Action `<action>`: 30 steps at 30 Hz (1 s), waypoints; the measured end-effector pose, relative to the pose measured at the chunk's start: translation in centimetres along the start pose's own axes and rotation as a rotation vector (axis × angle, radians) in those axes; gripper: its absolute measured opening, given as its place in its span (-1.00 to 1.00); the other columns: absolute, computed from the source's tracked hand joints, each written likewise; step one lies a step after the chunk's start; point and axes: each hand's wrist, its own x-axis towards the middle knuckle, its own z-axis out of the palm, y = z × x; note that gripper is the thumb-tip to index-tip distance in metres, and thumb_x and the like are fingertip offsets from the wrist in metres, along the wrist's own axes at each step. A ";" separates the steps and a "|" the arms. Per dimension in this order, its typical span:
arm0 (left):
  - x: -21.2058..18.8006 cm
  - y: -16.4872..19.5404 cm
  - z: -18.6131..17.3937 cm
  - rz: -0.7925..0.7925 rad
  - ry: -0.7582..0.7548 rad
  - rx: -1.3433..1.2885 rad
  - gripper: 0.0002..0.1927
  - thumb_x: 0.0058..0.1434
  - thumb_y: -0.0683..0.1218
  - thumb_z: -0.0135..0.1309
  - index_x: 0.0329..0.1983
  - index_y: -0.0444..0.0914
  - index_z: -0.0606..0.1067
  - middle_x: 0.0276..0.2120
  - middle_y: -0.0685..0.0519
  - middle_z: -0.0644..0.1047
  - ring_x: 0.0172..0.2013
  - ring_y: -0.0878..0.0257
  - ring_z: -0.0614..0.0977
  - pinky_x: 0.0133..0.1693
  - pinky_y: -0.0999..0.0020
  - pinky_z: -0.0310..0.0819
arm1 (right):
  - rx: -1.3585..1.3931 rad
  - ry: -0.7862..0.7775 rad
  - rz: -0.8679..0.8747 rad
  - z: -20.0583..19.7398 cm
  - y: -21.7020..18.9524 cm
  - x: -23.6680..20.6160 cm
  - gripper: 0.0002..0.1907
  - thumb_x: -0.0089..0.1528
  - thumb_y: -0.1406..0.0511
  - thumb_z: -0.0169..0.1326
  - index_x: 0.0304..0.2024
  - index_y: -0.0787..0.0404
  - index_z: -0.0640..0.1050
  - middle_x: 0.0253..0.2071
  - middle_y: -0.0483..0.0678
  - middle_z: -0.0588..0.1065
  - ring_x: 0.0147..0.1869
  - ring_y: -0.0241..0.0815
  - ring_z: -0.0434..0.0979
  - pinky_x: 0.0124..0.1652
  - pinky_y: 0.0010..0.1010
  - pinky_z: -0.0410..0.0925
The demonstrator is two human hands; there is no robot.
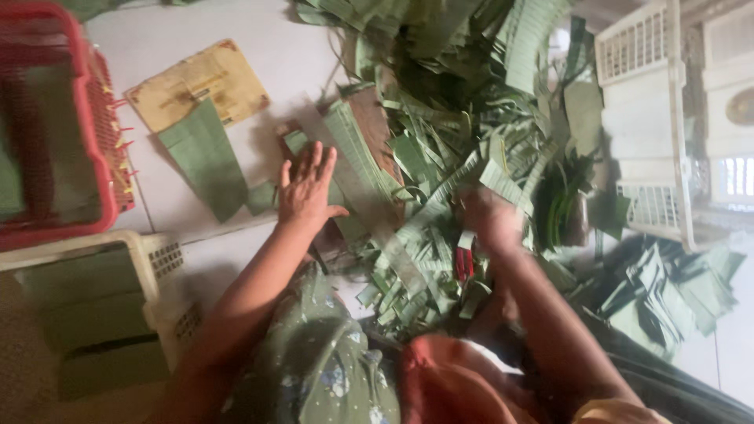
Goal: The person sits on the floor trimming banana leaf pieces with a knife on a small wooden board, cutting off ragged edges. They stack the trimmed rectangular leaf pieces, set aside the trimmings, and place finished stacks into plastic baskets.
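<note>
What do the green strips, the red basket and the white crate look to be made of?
The green strips look like cut plant leaves, matte, with fine parallel ribs; banana leaf is only a guess. The red basket seems moulded plastic, with a smooth rim and mesh wall. The white crate also looks like plastic, with a moulded grid of holes. The left hand lies flat on one leaf piece.

Probably a home floor workspace: leaf strips (440, 141), plastic crates (644, 118), tiled floor (283, 55).

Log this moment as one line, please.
left hand: flat on leaf strip | right hand: blurred, in leaf pile | red basket: left
</note>
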 end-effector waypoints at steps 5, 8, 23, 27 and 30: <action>-0.1 0.1 0.1 0.043 0.039 0.009 0.39 -0.24 0.42 0.38 0.59 -0.04 -0.04 0.54 -0.14 0.00 0.47 0.06 0.14 0.37 -0.10 -0.12 | -0.816 0.309 0.019 -8.7 2.0 -2.5 -0.86 0.04 0.15 0.24 -0.46 0.03 0.63 -0.34 -0.06 0.57 -0.22 0.01 0.59 -0.21 -0.10 0.42; 0.1 0.3 0.1 0.028 0.013 0.022 0.38 -0.24 0.44 0.36 0.58 -0.02 -0.05 0.54 -0.15 -0.01 0.48 0.07 0.12 0.37 -0.10 -0.12 | -0.706 -0.252 0.409 -3.5 2.9 -4.9 -0.66 0.23 -0.01 0.18 -0.29 0.10 0.59 -0.34 0.00 0.60 -0.28 0.10 0.63 -0.21 -0.08 0.47; -0.1 1.4 1.2 -0.025 0.107 -0.051 0.19 -0.01 0.46 0.21 0.57 -0.05 -0.02 0.53 -0.10 0.04 0.47 0.01 0.13 0.35 -0.23 -0.12 | 0.293 0.359 0.555 4.7 3.1 -8.8 -0.72 0.13 0.48 0.04 -0.12 0.24 0.34 -0.39 0.04 0.41 -0.38 -0.14 0.35 -0.35 -0.32 0.28; -0.1 1.7 0.6 -0.046 0.069 -0.054 0.20 -0.03 0.45 0.23 0.57 -0.01 -0.04 0.52 -0.04 0.05 0.47 0.03 0.11 0.35 -0.24 -0.14 | 0.658 0.258 0.554 7.7 1.3 -7.9 -0.74 0.20 0.48 0.12 -0.06 0.25 0.45 -0.31 -0.17 0.46 -0.30 -0.39 0.38 -0.33 -0.45 0.30; 0.1 1.9 0.3 -0.062 0.040 -0.050 0.20 -0.03 0.44 0.24 0.57 0.01 -0.05 0.52 -0.02 0.05 0.47 0.05 0.10 0.36 -0.23 -0.15 | 0.474 0.061 0.510 10.1 0.0 -7.7 -0.64 0.17 0.37 0.30 -0.02 0.28 0.50 -0.29 -0.19 0.55 -0.25 -0.43 0.48 -0.23 -0.51 0.39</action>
